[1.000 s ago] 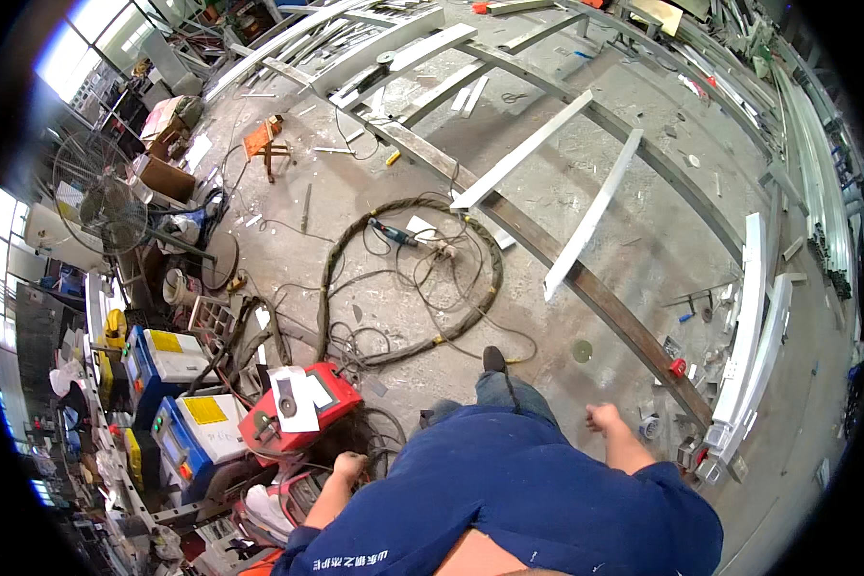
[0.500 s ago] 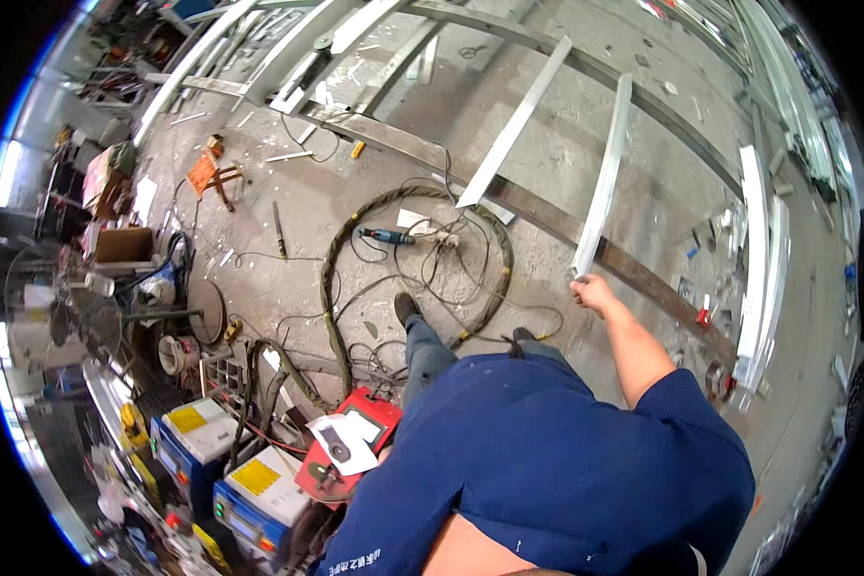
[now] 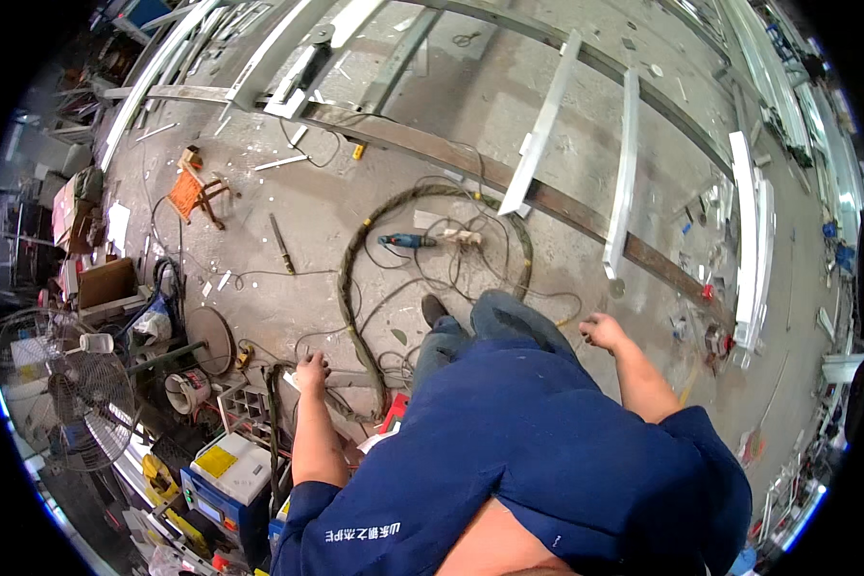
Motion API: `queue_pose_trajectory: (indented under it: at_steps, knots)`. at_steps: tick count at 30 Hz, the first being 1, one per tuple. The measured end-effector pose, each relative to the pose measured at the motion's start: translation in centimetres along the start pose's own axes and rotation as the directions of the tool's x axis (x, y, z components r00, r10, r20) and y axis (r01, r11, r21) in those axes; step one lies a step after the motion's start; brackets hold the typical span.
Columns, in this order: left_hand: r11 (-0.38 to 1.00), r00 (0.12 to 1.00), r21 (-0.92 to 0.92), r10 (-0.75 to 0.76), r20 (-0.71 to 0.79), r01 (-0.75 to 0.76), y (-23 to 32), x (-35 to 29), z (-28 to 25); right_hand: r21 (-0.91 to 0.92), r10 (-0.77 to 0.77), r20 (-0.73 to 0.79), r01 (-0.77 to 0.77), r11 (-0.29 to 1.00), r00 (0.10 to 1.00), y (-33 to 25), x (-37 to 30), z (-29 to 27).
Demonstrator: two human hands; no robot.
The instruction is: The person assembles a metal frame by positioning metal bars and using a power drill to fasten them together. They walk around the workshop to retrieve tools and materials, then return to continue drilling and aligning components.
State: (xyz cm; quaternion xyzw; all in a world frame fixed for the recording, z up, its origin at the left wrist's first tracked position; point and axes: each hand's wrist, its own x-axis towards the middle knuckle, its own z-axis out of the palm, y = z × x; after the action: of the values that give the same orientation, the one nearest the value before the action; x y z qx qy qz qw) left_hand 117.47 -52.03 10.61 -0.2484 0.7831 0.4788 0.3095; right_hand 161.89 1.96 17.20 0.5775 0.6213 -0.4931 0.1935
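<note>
My right hand (image 3: pixel 602 331) is off the white metal bar (image 3: pixel 624 182), a little below its near end. Its fingers are loosely bent and apart, with nothing visible in them. That bar and a second white bar (image 3: pixel 545 130) lie across the long steel rails (image 3: pixel 566 211) of a frame. My left hand (image 3: pixel 312 372) hangs at my left side, above cables and near the grey equipment. Its fingers are loosely bent and somewhat apart, and I see nothing held. A blue power tool (image 3: pixel 405 240) lies on the floor inside a loop of thick cable (image 3: pixel 353 259).
Loose cables lie around my feet. Left are an orange folding stool (image 3: pixel 194 195), a fan (image 3: pixel 77 389), a round-based stand (image 3: pixel 210 340) and a blue-and-white machine (image 3: pixel 226 480). White profiles (image 3: pixel 754 240) rest at the right. A thin rod (image 3: pixel 281 243) and scraps litter the floor.
My right hand has let go of the white bar's near end. My left hand has come into view at the left. My body has shifted, and one leg has moved forward.
</note>
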Motion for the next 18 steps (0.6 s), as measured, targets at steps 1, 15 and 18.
queue_pose_trajectory:
  at_steps: [1,15,18]
  knots:
    - [1.0,1.0,0.028,0.002,0.025,-0.002,0.7,0.1,1.2,-0.012,-0.006,-0.009,0.006,1.0,1.0,0.2,0.7,0.0]
    - [0.76,0.958,0.65,-0.162,0.235,-0.031,4.7,-5.6,-0.8,0.226,0.164,0.119,-0.188,0.956,0.979,-5.4,12.7,4.9]
    - [0.902,0.99,0.425,-0.121,0.074,0.079,3.2,-2.2,-4.3,0.19,0.121,0.2,-0.16,0.969,0.972,-9.7,14.5,5.7]
